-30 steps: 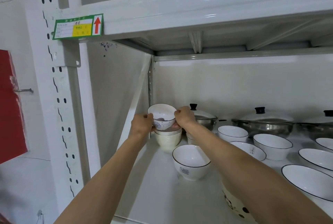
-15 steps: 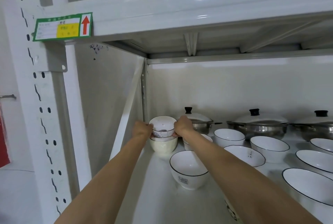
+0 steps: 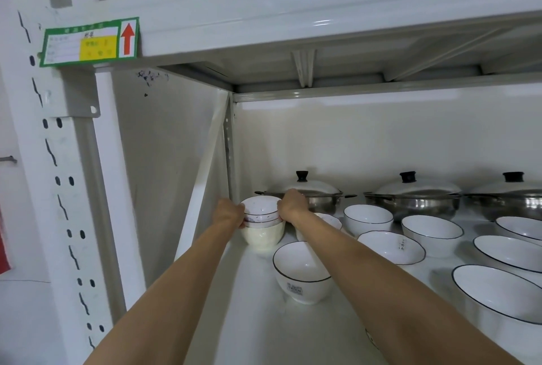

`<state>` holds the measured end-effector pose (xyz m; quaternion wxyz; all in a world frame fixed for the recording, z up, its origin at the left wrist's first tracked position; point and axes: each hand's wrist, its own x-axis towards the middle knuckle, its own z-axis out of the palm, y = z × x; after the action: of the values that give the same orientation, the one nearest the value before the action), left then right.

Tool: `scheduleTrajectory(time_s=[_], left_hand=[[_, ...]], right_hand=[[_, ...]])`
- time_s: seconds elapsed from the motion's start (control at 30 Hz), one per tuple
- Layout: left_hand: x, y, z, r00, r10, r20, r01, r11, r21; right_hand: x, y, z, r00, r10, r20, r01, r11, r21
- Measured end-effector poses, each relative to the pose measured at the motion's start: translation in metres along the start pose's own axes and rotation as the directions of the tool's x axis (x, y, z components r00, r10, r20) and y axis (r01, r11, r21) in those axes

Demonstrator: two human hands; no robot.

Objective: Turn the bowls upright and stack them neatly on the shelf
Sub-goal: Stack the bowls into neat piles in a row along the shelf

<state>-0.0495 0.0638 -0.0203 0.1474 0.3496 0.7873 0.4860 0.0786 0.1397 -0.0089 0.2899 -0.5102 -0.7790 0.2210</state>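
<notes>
White shelf with bowls, lidded pots

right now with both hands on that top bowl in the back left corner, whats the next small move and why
Probably open both hands and draw them back. The small patterned bowl already looks upright and nested in the cream bowl beneath, with the left hand and right hand clasping its sides. Other loose bowls, such as the black-rimmed bowl in front, wait unstacked.

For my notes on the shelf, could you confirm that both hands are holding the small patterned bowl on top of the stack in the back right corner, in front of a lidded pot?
Not quite: the head view shows the stack in the back left corner of the shelf. Otherwise correct: the left hand and right hand hold the small patterned bowl atop it, in front of a lidded pot.
</notes>
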Motion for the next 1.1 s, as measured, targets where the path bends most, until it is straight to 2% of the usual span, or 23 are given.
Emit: scheduleTrajectory(time_s=[0.1,0.17,0.23,0.3,0.37,0.43,0.53,0.6,0.67,0.8,0.9,1.0,1.1], left_hand=[[-0.006,0.000,-0.002,1.000,0.018,0.011,-0.018,0.999,-0.026],[-0.012,0.001,-0.004,0.999,0.040,-0.028,-0.040,0.999,-0.002],[-0.019,0.003,-0.004,0.990,0.103,-0.099,-0.099,0.994,0.043],[-0.035,0.010,-0.002,0.979,0.182,-0.093,-0.180,0.983,0.020],[-0.053,0.015,0.001,0.978,0.209,0.002,-0.209,0.976,-0.063],[-0.068,0.015,0.002,0.968,0.206,0.144,-0.198,0.978,-0.074],[-0.083,0.011,0.001,0.933,0.126,0.338,-0.147,0.988,0.037],[-0.090,0.008,-0.001,0.912,0.066,0.404,-0.134,0.981,0.143],[-0.097,0.005,-0.002,0.882,-0.004,0.471,-0.116,0.968,0.225],[-0.110,0.004,-0.004,0.749,-0.101,0.654,-0.005,0.988,0.157],[-0.115,0.003,-0.004,0.684,-0.131,0.718,0.090,0.991,0.095],[-0.115,0.004,-0.005,0.639,-0.129,0.758,0.145,0.988,0.046],[-0.116,0.007,-0.004,0.626,-0.127,0.769,0.148,0.988,0.043]], right_hand=[[-0.005,0.003,-0.004,1.000,-0.021,0.018,0.021,1.000,0.006],[-0.008,0.005,-0.011,0.999,-0.040,0.021,0.040,0.999,0.021],[-0.010,0.007,-0.020,0.998,-0.055,0.007,0.055,0.998,0.021],[-0.014,0.009,-0.034,0.997,-0.073,0.009,0.073,0.997,0.007],[-0.019,0.014,-0.047,0.993,-0.089,0.075,0.088,0.996,0.012],[-0.029,0.022,-0.060,0.975,-0.096,0.199,0.097,0.995,0.005],[-0.047,0.036,-0.077,0.943,-0.071,0.325,0.117,0.986,-0.123],[-0.056,0.045,-0.083,0.940,-0.046,0.338,0.140,0.956,-0.259],[-0.062,0.054,-0.086,0.931,0.002,0.366,0.119,0.944,-0.308],[-0.073,0.066,-0.084,0.807,0.154,0.570,-0.085,0.986,-0.146],[-0.079,0.073,-0.083,0.737,0.155,0.658,-0.159,0.986,-0.054],[-0.082,0.077,-0.085,0.714,0.132,0.688,-0.197,0.980,0.016],[-0.082,0.078,-0.089,0.720,0.112,0.685,-0.191,0.981,0.040]])
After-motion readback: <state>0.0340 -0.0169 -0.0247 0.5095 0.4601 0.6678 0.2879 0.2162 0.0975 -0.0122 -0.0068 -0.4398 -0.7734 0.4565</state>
